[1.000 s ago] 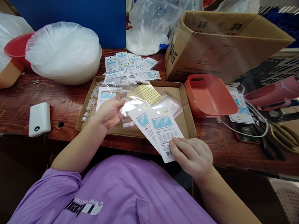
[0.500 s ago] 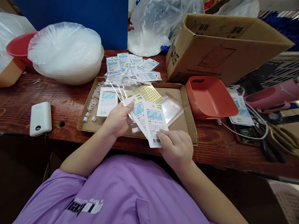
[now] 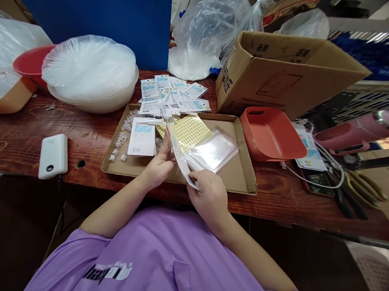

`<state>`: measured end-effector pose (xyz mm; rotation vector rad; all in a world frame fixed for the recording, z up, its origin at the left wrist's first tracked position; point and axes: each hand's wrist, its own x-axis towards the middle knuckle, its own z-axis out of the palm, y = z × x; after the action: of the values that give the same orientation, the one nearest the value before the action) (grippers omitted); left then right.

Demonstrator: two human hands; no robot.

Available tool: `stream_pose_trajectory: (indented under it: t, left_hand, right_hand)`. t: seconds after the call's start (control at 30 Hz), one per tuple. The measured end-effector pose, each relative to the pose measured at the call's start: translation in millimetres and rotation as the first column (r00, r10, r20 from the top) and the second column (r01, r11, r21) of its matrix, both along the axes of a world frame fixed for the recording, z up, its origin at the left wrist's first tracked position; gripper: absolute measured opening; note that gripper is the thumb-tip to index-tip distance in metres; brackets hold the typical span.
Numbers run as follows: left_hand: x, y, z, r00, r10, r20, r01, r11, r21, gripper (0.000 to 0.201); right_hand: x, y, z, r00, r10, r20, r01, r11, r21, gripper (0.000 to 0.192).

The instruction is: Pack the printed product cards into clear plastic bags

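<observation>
Both ends of tilted cards [image 3: 180, 158] pinched, my left hand [image 3: 159, 167] farther out, my right hand [image 3: 210, 194] nearer me, cardboard tray [image 3: 238, 176] beneath.

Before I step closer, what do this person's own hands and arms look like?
The left hand and right hand are bare, with no gloves, watch or cables in view. The purple sleeves are short and plain where visible, leaving the forearms uncovered.
</observation>
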<state>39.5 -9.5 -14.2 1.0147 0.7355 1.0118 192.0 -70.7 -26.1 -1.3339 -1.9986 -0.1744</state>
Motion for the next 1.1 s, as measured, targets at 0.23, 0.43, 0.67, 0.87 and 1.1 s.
stream_pose_trajectory:
  t: [0.23, 0.43, 0.67, 0.87, 1.1]
  left_hand:
    - [-3, 1, -5.1, 0.982, 0.114, -0.149, -0.083, 0.976, 0.2, 0.083]
    - [-9, 2, -14.6, 0.988, 0.131, -0.078, -0.113, 0.973, 0.201, 0.058]
    - [-13, 0, -27.7, 0.895, 0.383, -0.228, -0.245, 0.85, 0.466, 0.049]
    - [-18, -2, -28.2, 0.828, 0.401, -0.391, -0.212, 0.87, 0.445, 0.054]
    - [-19, -5, -22.4, 0.891, 0.395, -0.225, -0.305, 0.886, 0.348, 0.053]
  right_hand:
    - [-10, 0, 1.6, 0.999, 0.033, -0.017, -0.034, 0.998, -0.055, 0.011]
    - [-15, 1, 0.2, 0.998, 0.06, -0.022, -0.061, 0.995, -0.075, 0.009]
    - [-22, 2, 0.2, 0.995, 0.089, -0.044, -0.093, 0.992, -0.088, 0.01]
    - [-27, 6, 2.1, 0.989, 0.004, 0.151, 0.001, 1.0, -0.031, 0.015]
    - [-30, 26, 23.8, 0.953, -0.061, 0.297, 0.035, 0.995, 0.093, 0.016]
